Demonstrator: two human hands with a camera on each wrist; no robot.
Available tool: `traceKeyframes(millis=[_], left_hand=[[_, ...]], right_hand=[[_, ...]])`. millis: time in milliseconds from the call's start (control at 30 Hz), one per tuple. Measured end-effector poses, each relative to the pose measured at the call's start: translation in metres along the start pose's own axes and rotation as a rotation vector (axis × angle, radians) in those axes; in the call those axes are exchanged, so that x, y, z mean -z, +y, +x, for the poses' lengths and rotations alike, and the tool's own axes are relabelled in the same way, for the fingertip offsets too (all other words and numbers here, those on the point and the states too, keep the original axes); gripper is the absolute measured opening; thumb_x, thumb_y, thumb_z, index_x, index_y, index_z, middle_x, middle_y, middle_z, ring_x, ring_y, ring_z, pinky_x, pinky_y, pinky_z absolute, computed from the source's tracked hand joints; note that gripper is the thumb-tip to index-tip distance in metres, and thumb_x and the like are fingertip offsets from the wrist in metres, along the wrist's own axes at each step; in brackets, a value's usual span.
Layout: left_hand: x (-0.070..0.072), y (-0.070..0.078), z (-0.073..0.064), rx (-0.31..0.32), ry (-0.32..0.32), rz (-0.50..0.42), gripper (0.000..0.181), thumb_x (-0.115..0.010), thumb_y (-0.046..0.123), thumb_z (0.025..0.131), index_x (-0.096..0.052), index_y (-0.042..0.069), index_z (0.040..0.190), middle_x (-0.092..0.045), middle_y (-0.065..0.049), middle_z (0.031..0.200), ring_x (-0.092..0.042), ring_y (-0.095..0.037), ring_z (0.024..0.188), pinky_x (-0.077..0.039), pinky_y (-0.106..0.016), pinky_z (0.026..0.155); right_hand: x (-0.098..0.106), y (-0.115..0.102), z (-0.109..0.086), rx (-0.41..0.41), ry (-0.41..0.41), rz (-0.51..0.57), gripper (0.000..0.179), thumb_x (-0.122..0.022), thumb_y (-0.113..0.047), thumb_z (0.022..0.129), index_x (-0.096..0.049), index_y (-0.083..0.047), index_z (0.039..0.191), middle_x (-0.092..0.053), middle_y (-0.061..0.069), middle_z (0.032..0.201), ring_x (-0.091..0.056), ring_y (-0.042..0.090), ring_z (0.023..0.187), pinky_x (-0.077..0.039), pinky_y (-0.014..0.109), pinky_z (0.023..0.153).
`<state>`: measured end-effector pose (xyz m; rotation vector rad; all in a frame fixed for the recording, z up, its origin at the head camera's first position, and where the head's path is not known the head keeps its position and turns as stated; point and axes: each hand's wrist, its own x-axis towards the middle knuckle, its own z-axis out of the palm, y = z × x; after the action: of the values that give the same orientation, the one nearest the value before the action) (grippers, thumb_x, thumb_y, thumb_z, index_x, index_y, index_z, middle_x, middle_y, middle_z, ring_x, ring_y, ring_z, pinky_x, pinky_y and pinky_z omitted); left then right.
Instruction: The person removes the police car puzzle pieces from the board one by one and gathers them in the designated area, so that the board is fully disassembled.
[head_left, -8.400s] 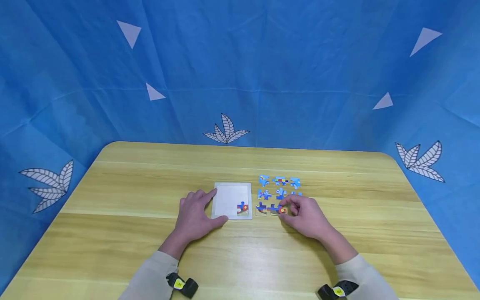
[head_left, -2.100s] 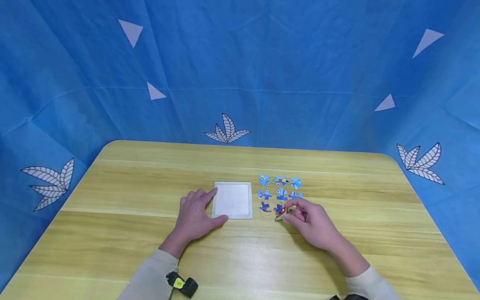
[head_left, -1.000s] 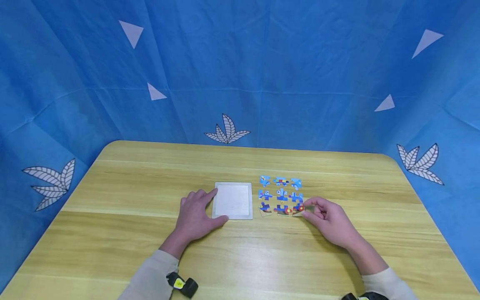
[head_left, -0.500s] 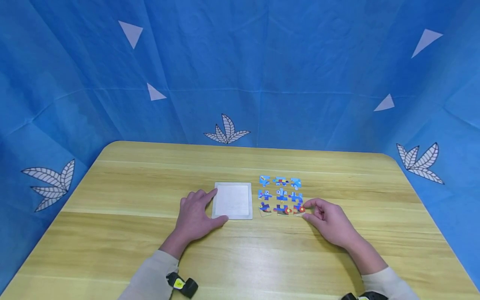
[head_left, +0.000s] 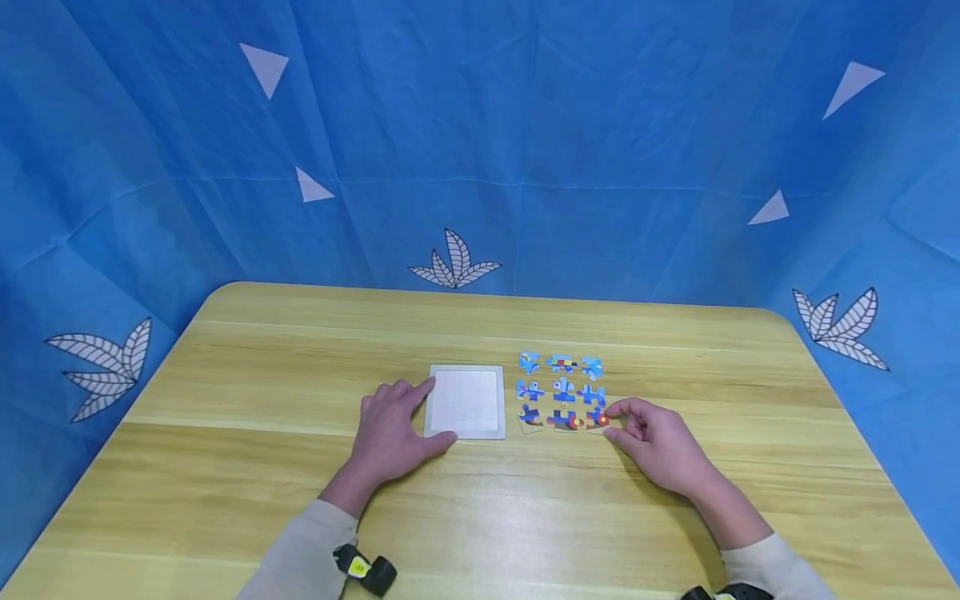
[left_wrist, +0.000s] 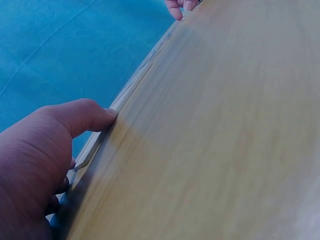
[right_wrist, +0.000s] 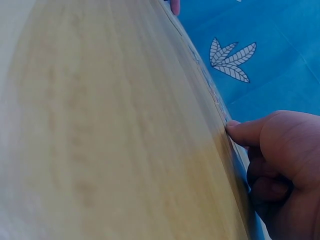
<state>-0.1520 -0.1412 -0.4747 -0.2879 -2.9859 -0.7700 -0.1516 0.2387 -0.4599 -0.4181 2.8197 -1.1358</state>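
In the head view, my left hand (head_left: pixel 396 429) spans the left side of a white square puzzle tray (head_left: pixel 465 402). Its index finger lies at the far left corner and its thumb at the near edge, gripping the tray against the table. The tray's inside is bare white. My right hand (head_left: pixel 663 442) pinches the right edge of a red and blue puzzle piece (head_left: pixel 597 419) between thumb and index finger; the piece lies flat. Right of the tray, several jigsaw pieces (head_left: pixel 564 390) lie face up in three rows. In the wrist views, the left thumb (left_wrist: pixel 107 118) and right thumb (right_wrist: pixel 234 127) show low over the tabletop.
The wooden table (head_left: pixel 465 517) fills the lower part of the head view. Behind it hangs a blue cloth (head_left: pixel 525 125) with white triangles and leaf prints. A black wrist camera (head_left: pixel 365 570) sits on the left sleeve.
A piece lay in the tray's near right corner at first. My right hand carried it rightward and laid it at the near row's right end. The left hand stays put.
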Motion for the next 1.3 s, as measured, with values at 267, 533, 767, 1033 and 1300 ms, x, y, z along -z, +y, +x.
traceKeyframes(millis=[267, 533, 767, 1033, 1300], left_hand=[[0.0, 0.0, 0.002, 0.008, -0.013, -0.003, 0.09, -0.079, 0.057, 0.073, -0.053, 0.011, 0.146, -0.056, -0.004, 0.105, -0.046, -0.025, 0.099, -0.03, -0.043, 0.083], [-0.001, -0.001, 0.004, 0.01, -0.016, 0.0, 0.09, -0.078, 0.058, 0.075, -0.052, 0.011, 0.147, -0.058, -0.007, 0.111, -0.047, -0.026, 0.102, -0.03, -0.045, 0.085], [-0.002, 0.0, 0.005, 0.012, -0.028, 0.005, 0.089, -0.077, 0.058, 0.077, -0.05, 0.011, 0.148, -0.058, -0.008, 0.115, -0.048, -0.027, 0.105, -0.03, -0.046, 0.087], [-0.001, -0.002, 0.005, 0.012, -0.025, -0.029, 0.091, -0.077, 0.057, 0.077, -0.049, 0.011, 0.149, -0.059, -0.011, 0.121, -0.048, -0.029, 0.107, -0.029, -0.047, 0.089], [0.011, -0.001, 0.004, 0.05, 0.027, -0.114, 0.093, -0.08, 0.051, 0.078, -0.043, 0.009, 0.152, -0.048, -0.015, 0.13, -0.043, -0.033, 0.116, -0.031, -0.05, 0.096]], right_hand=[[0.0, -0.001, 0.001, -0.008, 0.007, 0.009, 0.017, -0.074, -0.009, 0.091, -0.068, -0.006, 0.107, -0.037, -0.007, 0.059, -0.032, 0.007, 0.051, -0.037, 0.029, 0.057], [0.002, -0.002, 0.0, 0.0, 0.051, 0.029, 0.02, -0.075, -0.012, 0.09, -0.069, -0.005, 0.108, -0.037, -0.007, 0.06, -0.034, 0.007, 0.053, -0.04, 0.03, 0.067], [0.003, -0.003, -0.001, -0.045, 0.082, 0.051, 0.025, -0.075, -0.014, 0.091, -0.068, -0.005, 0.113, -0.039, -0.004, 0.061, -0.036, 0.01, 0.052, -0.038, 0.029, 0.06], [0.001, -0.014, 0.003, -0.026, 0.14, -0.002, 0.035, -0.077, -0.023, 0.09, -0.067, -0.006, 0.119, -0.043, -0.002, 0.065, -0.039, 0.012, 0.055, -0.04, 0.033, 0.067], [0.004, -0.019, 0.007, 0.064, 0.319, -0.174, 0.055, -0.079, -0.026, 0.088, -0.059, -0.004, 0.134, -0.062, 0.012, 0.107, -0.059, 0.03, 0.092, -0.046, 0.046, 0.075]])
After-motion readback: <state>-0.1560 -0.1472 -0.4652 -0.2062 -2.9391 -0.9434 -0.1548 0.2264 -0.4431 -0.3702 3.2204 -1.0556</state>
